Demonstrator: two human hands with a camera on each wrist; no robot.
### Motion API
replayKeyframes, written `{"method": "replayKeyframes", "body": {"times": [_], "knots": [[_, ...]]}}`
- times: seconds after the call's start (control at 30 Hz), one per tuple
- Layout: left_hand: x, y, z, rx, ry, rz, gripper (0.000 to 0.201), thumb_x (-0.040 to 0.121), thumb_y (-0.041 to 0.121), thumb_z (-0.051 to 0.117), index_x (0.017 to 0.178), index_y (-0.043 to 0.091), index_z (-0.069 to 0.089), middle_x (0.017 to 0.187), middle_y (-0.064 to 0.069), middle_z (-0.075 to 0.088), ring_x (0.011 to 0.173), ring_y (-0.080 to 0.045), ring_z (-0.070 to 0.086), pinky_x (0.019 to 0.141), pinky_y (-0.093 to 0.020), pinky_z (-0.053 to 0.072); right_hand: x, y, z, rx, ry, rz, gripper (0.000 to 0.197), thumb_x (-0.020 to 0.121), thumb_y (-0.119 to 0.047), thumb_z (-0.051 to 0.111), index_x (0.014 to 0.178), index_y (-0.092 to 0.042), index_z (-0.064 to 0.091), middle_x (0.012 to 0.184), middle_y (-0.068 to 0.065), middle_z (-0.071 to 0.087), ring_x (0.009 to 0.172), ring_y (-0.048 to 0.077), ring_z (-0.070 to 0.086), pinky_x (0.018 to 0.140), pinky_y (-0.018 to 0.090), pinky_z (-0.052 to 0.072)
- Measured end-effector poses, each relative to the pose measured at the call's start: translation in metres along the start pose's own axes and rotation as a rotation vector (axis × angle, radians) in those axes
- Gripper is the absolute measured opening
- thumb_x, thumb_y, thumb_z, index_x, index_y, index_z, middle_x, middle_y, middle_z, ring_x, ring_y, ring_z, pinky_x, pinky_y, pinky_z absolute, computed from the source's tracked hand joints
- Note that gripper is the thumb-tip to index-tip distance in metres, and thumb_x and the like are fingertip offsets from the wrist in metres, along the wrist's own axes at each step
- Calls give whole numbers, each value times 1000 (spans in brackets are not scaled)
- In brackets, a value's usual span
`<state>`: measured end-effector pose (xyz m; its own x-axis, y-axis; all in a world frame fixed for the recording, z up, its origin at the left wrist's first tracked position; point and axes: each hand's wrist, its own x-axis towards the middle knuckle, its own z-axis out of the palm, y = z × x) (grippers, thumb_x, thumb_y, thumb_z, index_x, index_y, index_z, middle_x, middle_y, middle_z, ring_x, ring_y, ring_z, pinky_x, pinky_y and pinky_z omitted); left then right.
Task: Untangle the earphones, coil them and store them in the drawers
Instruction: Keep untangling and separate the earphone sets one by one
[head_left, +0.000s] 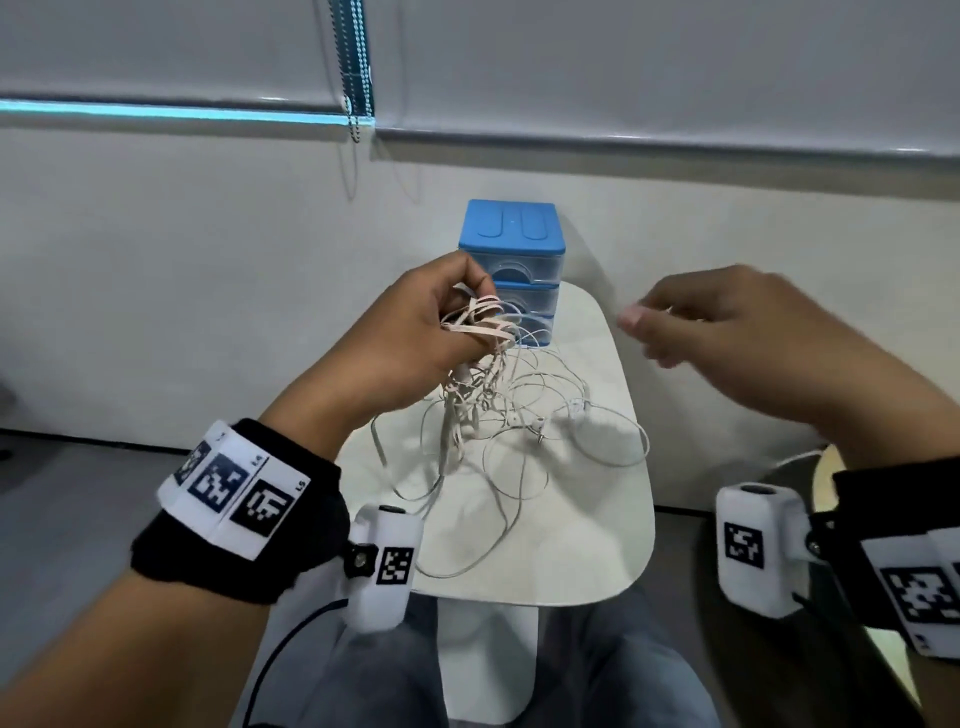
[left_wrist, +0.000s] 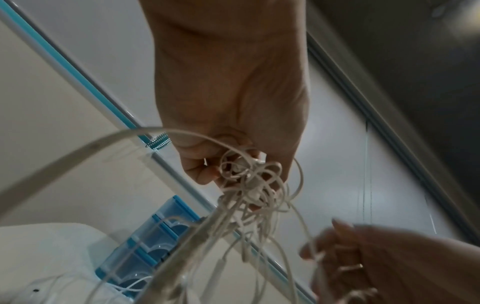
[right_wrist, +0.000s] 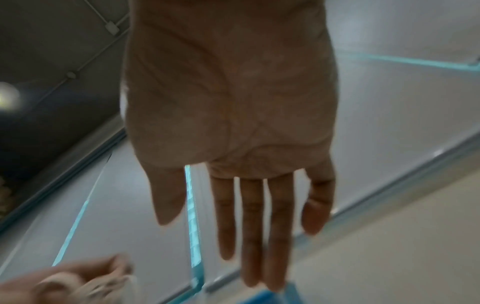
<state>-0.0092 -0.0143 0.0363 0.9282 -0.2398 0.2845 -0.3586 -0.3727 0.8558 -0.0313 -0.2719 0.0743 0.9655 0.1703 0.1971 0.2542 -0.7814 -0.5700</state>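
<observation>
My left hand (head_left: 457, 322) is raised above the small white table (head_left: 597, 545) and grips a bunch of pinkish flat earphone cable (head_left: 483, 325). The bunch hangs down into a tangle of thin white earphone cables (head_left: 524, 431) spread over the tabletop. The left wrist view shows the same knot (left_wrist: 249, 185) at my curled left fingers (left_wrist: 205, 172). My right hand (head_left: 675, 322) hovers to the right of the bunch, blurred. Its fingers (right_wrist: 252, 216) are straight and hold nothing. A blue drawer unit (head_left: 511, 234) with clear drawers stands at the table's far edge, drawers closed.
A pale wall and window blinds with a bead chain (head_left: 358, 67) rise behind the table. A round wooden surface (head_left: 826, 467) shows at the right edge. My knees in jeans (head_left: 363, 675) sit under the table's near edge.
</observation>
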Motion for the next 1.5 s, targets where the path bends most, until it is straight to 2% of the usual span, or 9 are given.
{"method": "replayKeyframes", "body": {"times": [0.1, 0.2, 0.4, 0.57, 0.8, 0.97, 1.17, 1.33, 1.5], "knots": [[-6, -4, 15, -2, -17, 41, 22, 88, 4, 73, 95, 16, 57, 79, -7, 66, 63, -20, 57, 59, -41, 52, -2, -9, 33, 274, -68, -93, 23, 89, -44, 69, 100, -24, 76, 91, -1, 76, 92, 25, 71, 90, 47, 55], [-13, -11, 29, 26, -8, 44, 26, 86, 7, 77, 94, 24, 59, 81, -1, 69, 66, -25, 61, 60, -47, 56, -3, -9, 57, 364, -95, -138, 7, 90, -20, 75, 97, -18, 74, 80, 6, 76, 82, 32, 72, 84, 51, 57], [-24, -23, 38, 147, 59, -30, 32, 79, 2, 79, 95, 26, 65, 80, 3, 70, 66, -16, 63, 62, -34, 54, -7, 5, 72, 420, -36, -95, 11, 86, -5, 77, 89, -14, 71, 70, 7, 71, 64, 17, 72, 53, 18, 43], [-27, -22, 43, 174, 112, -111, 22, 75, 25, 89, 80, 16, 69, 67, -2, 70, 52, -13, 61, 53, -21, 47, -10, 7, 73, 358, 73, -99, 12, 84, -7, 79, 78, -15, 73, 65, 1, 70, 59, 15, 71, 56, 22, 51], [-34, -27, 53, 135, 100, -128, 23, 74, 26, 90, 76, 20, 68, 65, -1, 67, 54, -13, 54, 54, -30, 46, -11, 6, 95, 287, 84, -105, 15, 88, -13, 74, 76, -23, 72, 66, -9, 67, 61, 11, 64, 60, 23, 48], [-39, -29, 46, 32, 15, -134, 33, 68, 22, 95, 89, 22, 69, 77, -3, 70, 65, -12, 59, 65, -36, 54, -12, 9, 97, 212, 63, -105, 14, 89, -19, 73, 76, -24, 71, 65, -12, 64, 56, 6, 55, 55, 16, 37], [-43, -29, 38, -148, -172, -162, 37, 85, 0, 78, 113, 22, 68, 91, -28, 62, 79, -23, 57, 79, -40, 52, -11, 18, 94, 200, 42, -81, 15, 89, -20, 74, 76, -25, 71, 65, -14, 65, 57, 3, 56, 55, 12, 39], [-39, -25, 44, -195, -138, -210, 22, 90, 11, 76, 107, 21, 69, 85, -10, 63, 80, -17, 61, 69, -32, 53, -9, 15, 93, 265, -86, -137, 14, 90, -18, 73, 78, -26, 72, 72, -11, 69, 63, 7, 62, 65, 26, 51], [-39, -30, 44, -280, -8, -282, 15, 92, 6, 72, 106, 9, 67, 73, -2, 66, 67, -16, 63, 63, -26, 57, -8, 13, 95, 337, 201, -100, 4, 88, -21, 75, 86, -24, 74, 84, -11, 72, 75, 5, 65, 62, 12, 43]]}}
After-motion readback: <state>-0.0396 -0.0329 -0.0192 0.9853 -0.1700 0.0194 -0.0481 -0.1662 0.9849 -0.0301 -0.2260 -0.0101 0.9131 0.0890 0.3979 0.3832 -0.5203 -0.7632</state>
